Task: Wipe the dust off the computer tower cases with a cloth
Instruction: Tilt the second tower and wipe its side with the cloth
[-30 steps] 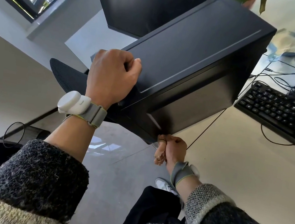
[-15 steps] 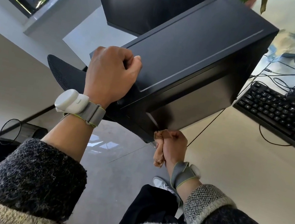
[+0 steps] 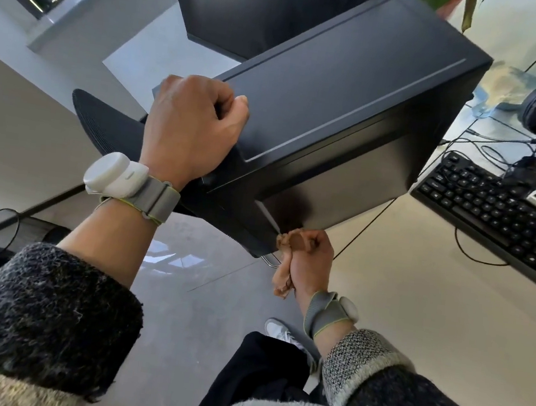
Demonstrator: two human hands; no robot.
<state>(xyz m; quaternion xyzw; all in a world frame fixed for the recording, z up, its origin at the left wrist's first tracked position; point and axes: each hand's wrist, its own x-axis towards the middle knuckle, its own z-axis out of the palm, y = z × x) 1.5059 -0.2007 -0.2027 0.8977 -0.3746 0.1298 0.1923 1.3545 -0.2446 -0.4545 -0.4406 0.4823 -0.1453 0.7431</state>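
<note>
The tower (image 3: 341, 87) is being gripped at its near edge by the left hand (image 3: 191, 126); the cloth (image 3: 288, 247) is being clutched by the right hand (image 3: 312, 260) at the tower's bottom corner.

Keyboard (image 3: 495, 210) stands just beside the tower (image 3: 341, 87) (open floor (image 3: 196, 312) below).

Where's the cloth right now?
In the head view, the crumpled brown cloth is lower centre, bunched in the right hand, at the black metal tower case's bottom corner.
</note>
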